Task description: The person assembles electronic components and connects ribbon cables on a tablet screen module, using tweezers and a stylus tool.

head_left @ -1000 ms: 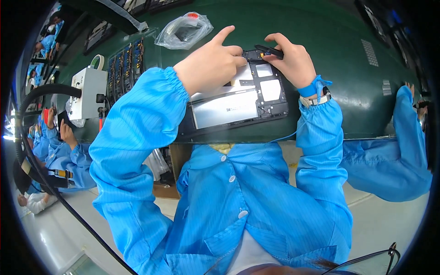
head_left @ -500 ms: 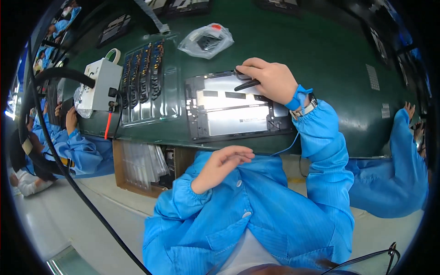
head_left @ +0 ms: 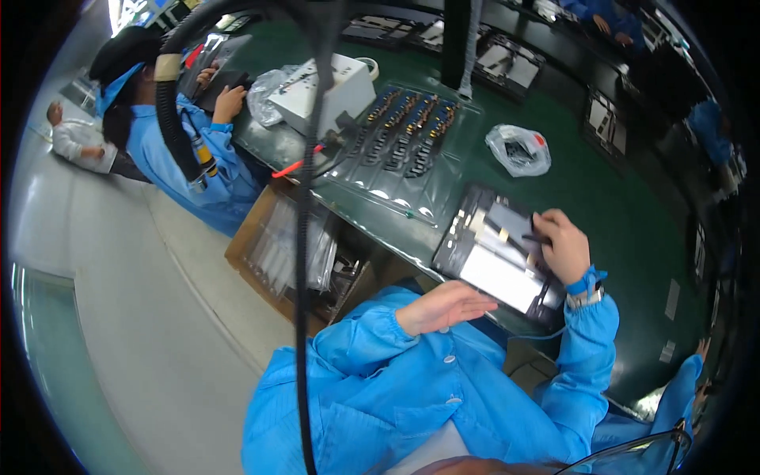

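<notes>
An opened tablet [head_left: 499, 273] lies on the green bench, its silvery inner parts and black frame exposed. Over its right side, my right hand [head_left: 566, 249] is closed around a slim black tool [head_left: 536, 238], probably tweezers; blur hides its tip. My left hand [head_left: 447, 306] is empty, fingers stretched out, just off the tablet's near edge. A blue strap [head_left: 586, 281] circles my right wrist. Beyond the tablet sits a clear plastic bag [head_left: 518, 150] with dark contents.
Rows of small circuit parts [head_left: 408, 131] fill a clear tray left of the tablet, by a white box [head_left: 324, 91]. A cardboard box [head_left: 261, 245] of plastic sleeves sits below the bench edge. A black cable [head_left: 303, 317] crosses the view. A co-worker [head_left: 170, 134] works at left.
The view has swung left, so the bench appears tilted and shifted right. My left hand is nearer the tablet's near edge. My right hand still holds the black tool over the tablet.
</notes>
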Demonstrator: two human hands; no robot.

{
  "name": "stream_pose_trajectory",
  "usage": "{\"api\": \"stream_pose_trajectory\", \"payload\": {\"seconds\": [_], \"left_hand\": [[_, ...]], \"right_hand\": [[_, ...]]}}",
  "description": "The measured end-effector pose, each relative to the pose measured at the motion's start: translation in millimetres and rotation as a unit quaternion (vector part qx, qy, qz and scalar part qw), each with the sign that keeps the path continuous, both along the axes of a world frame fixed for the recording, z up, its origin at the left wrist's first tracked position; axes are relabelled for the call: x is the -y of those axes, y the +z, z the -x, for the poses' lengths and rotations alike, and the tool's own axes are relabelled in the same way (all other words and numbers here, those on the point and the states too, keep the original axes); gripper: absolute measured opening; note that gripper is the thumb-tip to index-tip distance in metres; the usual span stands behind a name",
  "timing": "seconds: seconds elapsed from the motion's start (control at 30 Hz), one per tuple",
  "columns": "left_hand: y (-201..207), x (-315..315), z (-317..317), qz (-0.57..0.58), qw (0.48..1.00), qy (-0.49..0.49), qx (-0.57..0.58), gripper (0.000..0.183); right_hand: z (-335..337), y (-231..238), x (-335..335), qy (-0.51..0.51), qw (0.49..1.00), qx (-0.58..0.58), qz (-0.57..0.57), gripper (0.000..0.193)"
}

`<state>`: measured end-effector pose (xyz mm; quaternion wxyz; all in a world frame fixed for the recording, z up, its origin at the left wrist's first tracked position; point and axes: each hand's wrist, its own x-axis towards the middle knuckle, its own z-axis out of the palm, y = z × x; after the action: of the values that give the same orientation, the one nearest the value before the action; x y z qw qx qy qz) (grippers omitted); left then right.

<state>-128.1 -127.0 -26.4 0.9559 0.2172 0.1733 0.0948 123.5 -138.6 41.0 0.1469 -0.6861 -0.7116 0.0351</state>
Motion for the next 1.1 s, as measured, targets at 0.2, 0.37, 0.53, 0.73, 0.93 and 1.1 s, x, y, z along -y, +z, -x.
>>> {"api": "stream_pose_trajectory", "payload": {"seconds": [0.2, 0.37, 0.53, 0.73, 0.93, 1.1], "left_hand": [[22.3, -1.5, -8.4, -0.185, 0.977, -0.062, -0.087, 0.048], [29.8, 33.6, -70.0, -0.086, 0.971, 0.220, 0.020, 0.031], [76.7, 27.9, -76.3, -0.364, 0.911, 0.195, -0.020, 0.035], [135.3, 28.5, -74.7, -0.802, 0.524, 0.287, 0.009, 0.060], [119.9, 45.7, -65.5, -0.893, 0.296, 0.295, -0.170, 0.054], [107.6, 48.5, -65.7, -0.891, 0.253, 0.318, -0.201, 0.039]], "right_hand": [[9.3, 9.1, 6.6, -0.033, 0.999, -0.034, 0.021, 0.035], [1.5, 8.7, 4.8, -0.030, 0.995, -0.095, 0.025, 0.037], [12.2, 38.0, 25.9, -0.078, 0.931, -0.168, -0.313, 0.043], [24.0, 53.2, 28.3, -0.200, 0.764, -0.409, -0.456, 0.045], [11.6, 54.7, 21.1, -0.248, 0.775, -0.320, -0.485, 0.043], [8.2, 55.3, 22.2, -0.243, 0.802, -0.274, -0.472, 0.041]]}}
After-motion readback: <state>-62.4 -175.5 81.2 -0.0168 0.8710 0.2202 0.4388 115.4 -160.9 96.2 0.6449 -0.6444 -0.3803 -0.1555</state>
